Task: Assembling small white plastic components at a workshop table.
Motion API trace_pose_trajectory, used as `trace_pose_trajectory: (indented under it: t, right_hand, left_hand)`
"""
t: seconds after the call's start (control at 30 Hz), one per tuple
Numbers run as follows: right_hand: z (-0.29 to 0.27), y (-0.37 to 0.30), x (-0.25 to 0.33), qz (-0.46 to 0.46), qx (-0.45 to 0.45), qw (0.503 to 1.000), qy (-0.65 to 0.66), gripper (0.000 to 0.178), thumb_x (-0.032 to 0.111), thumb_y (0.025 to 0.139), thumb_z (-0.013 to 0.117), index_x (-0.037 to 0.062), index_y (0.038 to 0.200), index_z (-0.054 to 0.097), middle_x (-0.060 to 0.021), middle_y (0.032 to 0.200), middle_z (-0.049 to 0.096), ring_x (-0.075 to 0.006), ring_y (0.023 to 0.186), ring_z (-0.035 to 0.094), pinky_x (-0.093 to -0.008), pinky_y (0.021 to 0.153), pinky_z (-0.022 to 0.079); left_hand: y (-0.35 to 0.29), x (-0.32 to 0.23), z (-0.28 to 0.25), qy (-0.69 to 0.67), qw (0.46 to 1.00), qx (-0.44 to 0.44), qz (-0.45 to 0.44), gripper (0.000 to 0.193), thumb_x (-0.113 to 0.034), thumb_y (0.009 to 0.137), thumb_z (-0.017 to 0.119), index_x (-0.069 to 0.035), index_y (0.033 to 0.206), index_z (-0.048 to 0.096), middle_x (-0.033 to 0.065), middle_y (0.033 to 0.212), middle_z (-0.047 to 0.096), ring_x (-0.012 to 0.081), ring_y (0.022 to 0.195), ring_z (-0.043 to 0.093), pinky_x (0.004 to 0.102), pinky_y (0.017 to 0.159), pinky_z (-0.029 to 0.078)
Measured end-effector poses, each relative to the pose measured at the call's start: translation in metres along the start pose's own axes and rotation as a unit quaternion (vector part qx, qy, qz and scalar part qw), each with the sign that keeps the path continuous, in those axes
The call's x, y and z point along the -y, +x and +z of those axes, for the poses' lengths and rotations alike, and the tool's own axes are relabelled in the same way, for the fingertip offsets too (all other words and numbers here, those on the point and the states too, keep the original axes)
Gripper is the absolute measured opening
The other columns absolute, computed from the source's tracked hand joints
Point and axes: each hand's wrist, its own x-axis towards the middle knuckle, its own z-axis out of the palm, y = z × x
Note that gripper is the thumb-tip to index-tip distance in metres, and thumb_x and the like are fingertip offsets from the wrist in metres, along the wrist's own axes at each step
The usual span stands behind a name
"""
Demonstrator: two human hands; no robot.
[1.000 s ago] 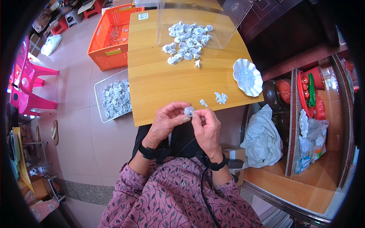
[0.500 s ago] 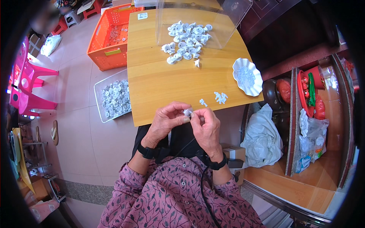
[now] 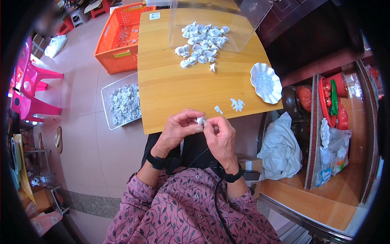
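Note:
My left hand pinches a small round white plastic part just off the table's near edge. From the other side, the fingertips of my right hand press against the same part; whether they also hold a smaller piece is hidden. Beyond my right hand, two little clusters of tiny white pieces lie on the wooden table. A scalloped white dish at the table's right edge holds many small clear pieces. Farther back is a heap of white round plastic parts, partly inside a clear tipped bin.
Left of the table stand an orange crate and a clear tub full of white-grey parts. A pink plastic chair is at far left. To the right, a white plastic bag rests by a wooden shelf. A carton sits below.
The table and things on it have shifted very slightly rightward in the picture. Both hands keep the same pinch on the white part.

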Motion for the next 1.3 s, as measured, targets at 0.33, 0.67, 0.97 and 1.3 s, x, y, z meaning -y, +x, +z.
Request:
trace_pose_trajectory:
  t: [0.33, 0.67, 0.97, 1.3]
  right_hand:
    - [-0.006, 0.002, 0.005, 0.026, 0.056, 0.998, 0.024, 0.01, 0.005, 0.088, 0.068, -0.0009, 0.088, 0.06, -0.0144, 0.079, 0.066, -0.022, 0.064, 0.066, -0.0333, 0.058, 0.053]
    - [-0.003, 0.001, 0.003, 0.105, 0.075, 0.982, 0.138, 0.016, 0.013, 0.095, 0.067, -0.0023, 0.095, 0.063, -0.0039, 0.078, 0.067, -0.0058, 0.066, 0.06, -0.0239, 0.058, 0.049]
    - [-0.001, 0.0, -0.001, 0.094, 0.064, 0.987, 0.113, 0.016, 0.013, 0.095, 0.067, -0.0022, 0.096, 0.063, -0.0048, 0.078, 0.067, -0.0068, 0.066, 0.06, -0.0247, 0.058, 0.049]
    - [-0.002, 0.0, 0.0, 0.035, 0.058, 0.997, 0.038, 0.013, 0.009, 0.092, 0.067, -0.002, 0.092, 0.06, -0.0139, 0.08, 0.067, -0.0184, 0.066, 0.066, -0.032, 0.06, 0.052]
  left_hand:
    - [-0.003, -0.008, -0.007, 0.033, 0.999, 0.037, -0.017, 0.034, 0.001, 0.083, 0.076, 0.0, 0.117, 0.067, 0.0064, 0.115, 0.062, 0.0177, 0.107, 0.061, 0.0327, 0.096, 0.052]
    - [-0.003, -0.012, -0.006, 0.009, 1.0, 0.01, -0.026, 0.039, -0.001, 0.084, 0.077, -0.001, 0.122, 0.065, 0.005, 0.112, 0.066, 0.0156, 0.105, 0.063, 0.032, 0.095, 0.052]
    - [-0.004, -0.011, -0.006, -0.008, 0.999, -0.007, -0.042, 0.039, 0.001, 0.084, 0.076, 0.0, 0.121, 0.064, 0.0052, 0.111, 0.067, 0.0148, 0.104, 0.064, 0.0315, 0.096, 0.052]
    - [-0.005, -0.007, -0.003, 0.044, 0.999, 0.012, -0.008, 0.035, 0.001, 0.084, 0.076, 0.0, 0.118, 0.067, 0.0029, 0.109, 0.065, 0.0147, 0.102, 0.063, 0.0304, 0.095, 0.052]
